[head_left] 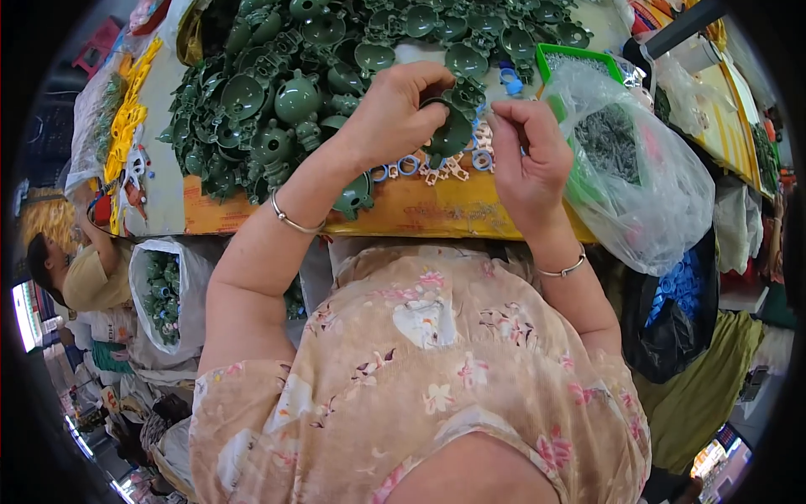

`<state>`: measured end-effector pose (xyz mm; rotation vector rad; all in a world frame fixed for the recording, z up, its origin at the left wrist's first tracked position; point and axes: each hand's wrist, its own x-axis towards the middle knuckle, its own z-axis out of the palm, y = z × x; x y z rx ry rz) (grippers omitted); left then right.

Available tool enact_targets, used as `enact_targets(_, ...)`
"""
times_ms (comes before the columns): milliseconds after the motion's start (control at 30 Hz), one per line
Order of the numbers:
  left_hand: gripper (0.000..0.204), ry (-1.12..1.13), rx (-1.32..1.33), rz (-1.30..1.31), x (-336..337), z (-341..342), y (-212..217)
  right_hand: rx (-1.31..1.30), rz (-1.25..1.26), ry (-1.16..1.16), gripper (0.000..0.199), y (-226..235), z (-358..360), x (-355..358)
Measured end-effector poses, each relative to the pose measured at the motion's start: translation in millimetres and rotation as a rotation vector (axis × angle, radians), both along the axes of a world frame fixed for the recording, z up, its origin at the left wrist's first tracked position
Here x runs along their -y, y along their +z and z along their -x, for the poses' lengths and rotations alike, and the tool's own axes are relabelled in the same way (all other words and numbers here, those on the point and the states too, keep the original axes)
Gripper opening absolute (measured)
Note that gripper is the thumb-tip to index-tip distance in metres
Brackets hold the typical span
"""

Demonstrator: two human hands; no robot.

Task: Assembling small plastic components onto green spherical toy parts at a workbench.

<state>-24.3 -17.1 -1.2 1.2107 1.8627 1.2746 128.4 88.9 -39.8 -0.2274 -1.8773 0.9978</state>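
Note:
My left hand (401, 116) is closed on a dark green plastic shell (453, 133), a rounded hollow part, gripped by its rim above the table's front. Just right of it, my right hand (531, 151) is raised with thumb and forefinger pinched together; whatever they hold, if anything, is too small to make out. Beneath and between the hands lie blue rings (407, 165) and small peach-coloured parts (447, 171). A big heap of similar glossy green plastic parts (242, 97) spreads over the table to the left and behind my left hand.
A bright green tray (541, 63) of small metal pieces stands at the back right. Beside it, a clear plastic bag (663, 197) overhangs the edge. A black bag (672, 336) holds blue parts. Left are yellow parts (130, 109), a white sack (191, 290) and another person (96, 273).

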Motion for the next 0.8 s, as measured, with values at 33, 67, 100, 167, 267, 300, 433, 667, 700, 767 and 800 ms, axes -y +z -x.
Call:
enact_targets(33,0.023,0.003,-0.135,-0.049,1.1,-2.0,-6.5,0.019,-0.058,-0.033,0.013,1.6,-0.6,-0.1)
enact_targets(67,0.027,0.005,-0.271,-0.099,1.7,-4.3,-10.6,0.026,-0.056,-0.035,0.013,0.2,-1.1,0.2)
enact_targets(100,0.026,0.001,-0.349,-0.145,0.9,-6.9,-11.6,0.029,-0.109,-0.05,0.013,-2.0,-1.1,-0.1)
enact_targets(167,0.022,-0.012,-0.372,-0.173,-0.6,-12.4,-15.0,0.036,-0.16,-0.066,0.013,-5.7,-1.4,0.1)
enact_targets(267,0.018,-0.021,-0.416,-0.188,-1.9,-19.1,-15.5,0.06,-0.218,-0.09,0.014,-10.3,-2.5,0.5)
enact_targets(300,0.018,-0.016,-0.435,-0.173,-1.5,-20.6,-15.0,0.094,-0.241,-0.093,0.014,-11.3,-3.4,0.5)
enact_targets(433,0.027,-0.017,-0.546,-0.2,-0.7,-22.0,-20.7,0.168,-0.292,-0.104,0.014,-13.3,-6.0,2.3)
enact_targets(667,0.027,-0.04,-0.65,-0.201,3.3,-29.9,-20.1,0.207,-0.283,-0.045,0.017,-20.6,-5.1,2.9)
enact_targets(700,0.028,-0.038,-0.573,-0.206,3.8,-28.8,-20.4,0.186,0.0,0.01,0.016,-19.3,-4.9,5.7)
enact_targets(767,0.029,-0.033,-0.572,-0.194,5.1,-28.6,-20.7,0.166,0.286,0.063,0.016,-20.8,-5.5,5.6)
enact_targets(800,0.03,-0.025,-0.573,-0.183,5.8,-28.7,-21.2,0.14,0.179,0.07,0.014,-23.4,-5.3,0.3)
